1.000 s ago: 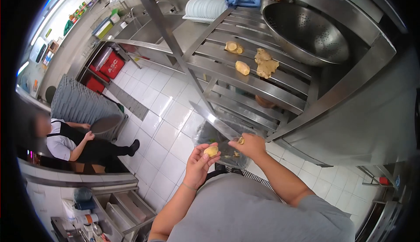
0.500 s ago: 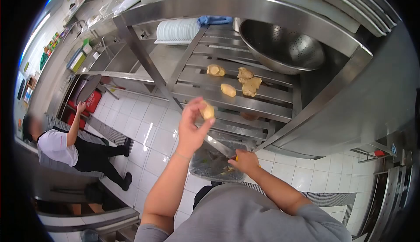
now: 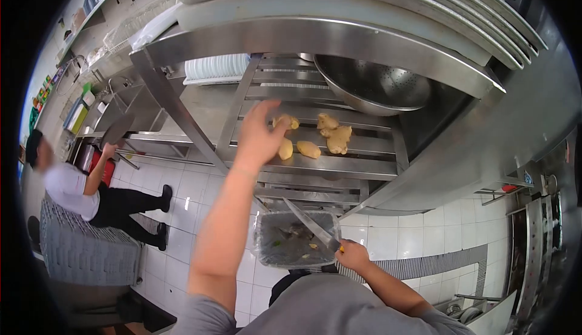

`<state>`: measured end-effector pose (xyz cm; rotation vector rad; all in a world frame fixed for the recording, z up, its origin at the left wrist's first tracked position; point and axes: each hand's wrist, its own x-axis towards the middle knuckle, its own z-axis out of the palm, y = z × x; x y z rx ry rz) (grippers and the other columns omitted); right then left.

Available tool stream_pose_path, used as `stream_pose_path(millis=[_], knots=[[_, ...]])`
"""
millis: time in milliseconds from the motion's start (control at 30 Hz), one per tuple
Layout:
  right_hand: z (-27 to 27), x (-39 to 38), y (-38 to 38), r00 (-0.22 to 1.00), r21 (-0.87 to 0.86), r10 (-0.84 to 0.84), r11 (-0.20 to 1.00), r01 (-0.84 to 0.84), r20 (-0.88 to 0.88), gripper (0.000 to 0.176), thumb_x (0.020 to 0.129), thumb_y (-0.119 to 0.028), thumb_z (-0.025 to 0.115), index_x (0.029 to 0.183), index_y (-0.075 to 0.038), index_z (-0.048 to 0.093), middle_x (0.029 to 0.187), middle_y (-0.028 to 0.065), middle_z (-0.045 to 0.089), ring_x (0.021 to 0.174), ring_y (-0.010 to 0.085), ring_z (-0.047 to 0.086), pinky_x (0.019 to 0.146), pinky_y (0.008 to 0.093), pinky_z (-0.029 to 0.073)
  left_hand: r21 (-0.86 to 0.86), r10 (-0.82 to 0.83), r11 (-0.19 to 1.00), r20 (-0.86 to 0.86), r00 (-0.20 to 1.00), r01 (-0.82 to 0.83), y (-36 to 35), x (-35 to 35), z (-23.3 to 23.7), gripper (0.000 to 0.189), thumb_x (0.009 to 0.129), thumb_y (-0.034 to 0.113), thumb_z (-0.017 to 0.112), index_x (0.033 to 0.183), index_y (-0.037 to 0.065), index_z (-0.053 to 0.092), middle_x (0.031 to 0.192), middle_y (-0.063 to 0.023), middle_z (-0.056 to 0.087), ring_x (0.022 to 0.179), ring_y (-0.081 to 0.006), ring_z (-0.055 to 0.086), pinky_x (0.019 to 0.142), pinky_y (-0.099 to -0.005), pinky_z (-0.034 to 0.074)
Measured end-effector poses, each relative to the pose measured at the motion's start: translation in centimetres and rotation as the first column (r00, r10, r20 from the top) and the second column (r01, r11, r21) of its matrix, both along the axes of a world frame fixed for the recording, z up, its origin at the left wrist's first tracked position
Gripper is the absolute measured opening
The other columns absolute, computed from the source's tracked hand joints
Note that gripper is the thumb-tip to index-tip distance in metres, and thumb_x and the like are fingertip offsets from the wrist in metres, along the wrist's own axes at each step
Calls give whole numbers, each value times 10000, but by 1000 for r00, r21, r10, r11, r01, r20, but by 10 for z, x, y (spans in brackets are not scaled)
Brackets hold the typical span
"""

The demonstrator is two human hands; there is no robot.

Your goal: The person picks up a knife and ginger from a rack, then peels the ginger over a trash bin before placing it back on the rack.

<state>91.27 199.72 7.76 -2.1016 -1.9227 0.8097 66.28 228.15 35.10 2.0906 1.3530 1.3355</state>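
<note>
My left hand (image 3: pixel 260 135) reaches over the slatted metal shelf (image 3: pixel 364 166), fingers apart, beside a ginger piece (image 3: pixel 293 122) at the back. A peeled piece (image 3: pixel 285 149) lies just below my fingers, with another pale piece (image 3: pixel 309 149) to its right. Farther right rests a knobbly ginger root (image 3: pixel 337 139), a smaller lump (image 3: pixel 327 120) touching it. Lower down, my right hand (image 3: pixel 353 255) is closed on the yellow handle of a knife (image 3: pixel 312 225). Its blade points up and left over a lined bin (image 3: pixel 262 260) with scraps inside.
A perforated metal bowl (image 3: pixel 376 86) sits at the back of the shelf. White plates (image 3: pixel 217 68) stand in a row behind left. A shelf post (image 3: pixel 182 111) rises left of my arm. At far left a person (image 3: pixel 73 186) holds a round dark pan (image 3: pixel 117 130).
My left hand has moved up over the shelf and released the peeled piece, which now lies there. The knife shows more fully over the bin. The view has shifted.
</note>
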Motion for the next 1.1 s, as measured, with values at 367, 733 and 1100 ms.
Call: stream_pose_path(millis=[367,733,1100], knots=[[-6,39,4,983,-102,177,978,-181,-48,345,976,-325,635,1229,-93,673,1147,183,732,1078,410,690,921,494,554,-293,-269,921,-2,963,257,14,-22,25,555,851,204,786,1349,10,634,1214,-130,718,1114,-244,691,972,-366,531],[-18,114,12,872,-109,427,881,-461,-237,457,921,-353,729,1250,-45,662,1072,213,745,987,413,719,855,467,568,4,35,830,998,-59,558,-304,-6,-112,575,1034,282,625,1541,109,417,1468,-208,552,1288,-352,616,982,-444,563],[62,46,38,644,105,473,846,-523,-602,420,946,-318,746,1244,-36,658,1056,192,743,972,370,729,835,425,564,-304,263,912,949,175,276,-399,37,-130,494,1019,263,628,1452,86,469,1381,-176,600,995,-206,656,846,-337,544]])
